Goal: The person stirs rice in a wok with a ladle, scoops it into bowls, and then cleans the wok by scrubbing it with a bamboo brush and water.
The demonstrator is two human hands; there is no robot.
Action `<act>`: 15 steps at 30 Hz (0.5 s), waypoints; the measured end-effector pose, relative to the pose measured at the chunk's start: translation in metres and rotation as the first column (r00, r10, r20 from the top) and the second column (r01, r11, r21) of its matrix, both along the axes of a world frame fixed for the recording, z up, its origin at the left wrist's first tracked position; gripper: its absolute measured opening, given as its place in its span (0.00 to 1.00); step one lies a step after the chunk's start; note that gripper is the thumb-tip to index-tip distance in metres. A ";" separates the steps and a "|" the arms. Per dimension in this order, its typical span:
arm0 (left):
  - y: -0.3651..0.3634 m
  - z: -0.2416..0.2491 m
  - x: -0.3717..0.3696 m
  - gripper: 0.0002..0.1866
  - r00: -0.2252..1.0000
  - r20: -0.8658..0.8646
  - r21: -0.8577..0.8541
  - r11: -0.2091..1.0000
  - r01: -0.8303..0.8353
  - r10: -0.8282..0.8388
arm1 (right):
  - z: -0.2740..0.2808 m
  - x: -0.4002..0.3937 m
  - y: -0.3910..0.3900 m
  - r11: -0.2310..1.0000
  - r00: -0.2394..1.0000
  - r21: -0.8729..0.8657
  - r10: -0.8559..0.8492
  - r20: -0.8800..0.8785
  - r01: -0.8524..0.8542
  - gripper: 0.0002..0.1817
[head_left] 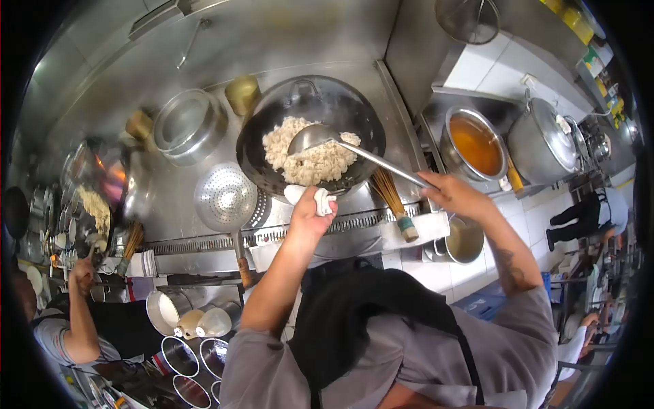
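Note:
A large black wok (266, 102) sits on the steel range with a mound of pale fried rice (320, 165) in it. My left hand (315, 210) is closed around a folded white cloth (325, 202) at the wok's near rim; the handle under the cloth is hidden. My right hand (451, 191) grips the end of a long steel ladle (381, 161), whose bowl rests on the rice. Close to my right hand lies a bamboo wok brush (392, 198) with a green-bound end. A perforated skimmer (226, 196) lies left of the wok.
To the right stand a pot of orange-brown liquid (475, 143) and a lidded steel pot (545, 140). A lidded round pot (189, 126) and a brass-coloured container (242, 94) stand behind left. A co-worker (82, 327) cooks at a second wok on the left. Several bins and jugs stand lower left.

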State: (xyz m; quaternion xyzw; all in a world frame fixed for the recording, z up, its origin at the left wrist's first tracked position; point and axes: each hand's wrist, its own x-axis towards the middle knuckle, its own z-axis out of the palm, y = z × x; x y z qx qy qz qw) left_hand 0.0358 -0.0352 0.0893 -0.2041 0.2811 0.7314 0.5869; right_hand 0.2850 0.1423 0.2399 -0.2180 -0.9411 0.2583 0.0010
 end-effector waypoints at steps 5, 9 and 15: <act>-0.001 -0.009 -0.003 0.11 0.998 -0.055 -0.134 0.990 -0.041 0.034 | 0.016 0.032 -0.005 0.980 0.976 -0.057 0.197 0.090 -0.192 0.25; -0.023 0.023 0.014 0.09 0.998 -0.024 -0.025 0.998 0.060 -0.060 | 0.018 0.030 0.007 0.964 0.957 -0.221 0.198 0.211 -0.151 0.24; -0.065 -0.117 0.035 0.07 0.994 -0.058 0.124 0.988 0.095 -0.088 | -0.074 -0.015 -0.010 0.958 0.997 0.285 0.017 0.080 -0.039 0.24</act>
